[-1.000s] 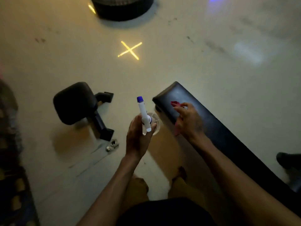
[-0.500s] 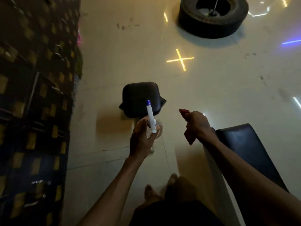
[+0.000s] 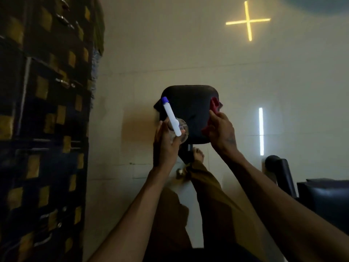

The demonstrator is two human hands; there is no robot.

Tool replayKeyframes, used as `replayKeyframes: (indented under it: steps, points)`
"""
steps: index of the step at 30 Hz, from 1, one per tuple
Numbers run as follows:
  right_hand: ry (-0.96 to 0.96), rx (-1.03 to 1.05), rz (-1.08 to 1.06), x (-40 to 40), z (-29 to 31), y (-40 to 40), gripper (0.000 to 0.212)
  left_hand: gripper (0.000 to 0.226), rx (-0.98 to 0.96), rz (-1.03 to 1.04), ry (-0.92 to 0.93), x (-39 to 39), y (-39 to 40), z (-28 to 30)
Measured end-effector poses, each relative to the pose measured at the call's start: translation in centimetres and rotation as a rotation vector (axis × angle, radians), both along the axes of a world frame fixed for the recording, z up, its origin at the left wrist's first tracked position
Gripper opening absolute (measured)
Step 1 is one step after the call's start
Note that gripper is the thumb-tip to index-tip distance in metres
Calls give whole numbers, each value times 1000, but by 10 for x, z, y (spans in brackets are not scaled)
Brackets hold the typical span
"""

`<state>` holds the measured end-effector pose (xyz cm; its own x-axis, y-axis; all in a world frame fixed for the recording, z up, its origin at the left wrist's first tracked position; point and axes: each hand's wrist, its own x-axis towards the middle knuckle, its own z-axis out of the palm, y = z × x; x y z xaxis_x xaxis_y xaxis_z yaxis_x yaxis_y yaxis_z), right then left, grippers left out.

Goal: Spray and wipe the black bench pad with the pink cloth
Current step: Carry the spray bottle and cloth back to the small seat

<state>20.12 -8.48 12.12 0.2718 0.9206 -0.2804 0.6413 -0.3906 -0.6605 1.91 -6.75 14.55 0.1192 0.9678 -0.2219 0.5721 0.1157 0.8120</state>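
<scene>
The black bench pad [image 3: 190, 108] was a squarish cushion with rounded corners and a smooth, matte, leather-like skin, faintly dimpled near its middle; it sat on a dark post above the pale tiled floor [image 3: 170, 59]. The right hand [image 3: 221, 132] pinched the pink cloth [image 3: 214, 106], a soft crumpled rag that looked deep red in the dim light, and held it against the pad's right edge, with folds showing above and below the fingers. The left hand [image 3: 166, 144] curled around the spray bottle [image 3: 178, 130], a round clear container seen from above at the pad's lower left corner; whether it held any liquid could not be told. Its long white plastic nozzle arm ended in a blue tip [image 3: 164, 100] that lay over the pad's upper left part. A bare foot [image 3: 197, 153] showed just below the pad, above olive-brown trouser cloth. To the left rose a dark wall of blocks with dull gold squares [image 3: 41, 110]. A yellow cross of light [image 3: 248, 20] and 1 white bar of light [image 3: 261, 131] lay on the floor. Another black padded piece [image 3: 328, 201], glossy and creased, sat at the lower right.
</scene>
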Motion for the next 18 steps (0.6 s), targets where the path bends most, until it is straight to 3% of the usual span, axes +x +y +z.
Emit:
replayKeyframes:
  steps: [7, 12, 15, 18]
  points:
    - [140, -71, -27, 2, -70, 74, 54, 54, -105, -39, 25, 5, 87, -97]
    - [20, -138, -73, 24, -147, 90, 49, 73, -95, -62, 36, 4, 124, -165]
    - [-71, -292, 13, 29, -195, 81, 54, 63, -75, -88, 52, 7, 129, -190]
    - [-322, -298, 89, 25, -212, 71, 63, 58, -28, -171, 85, 6, 126, -206]
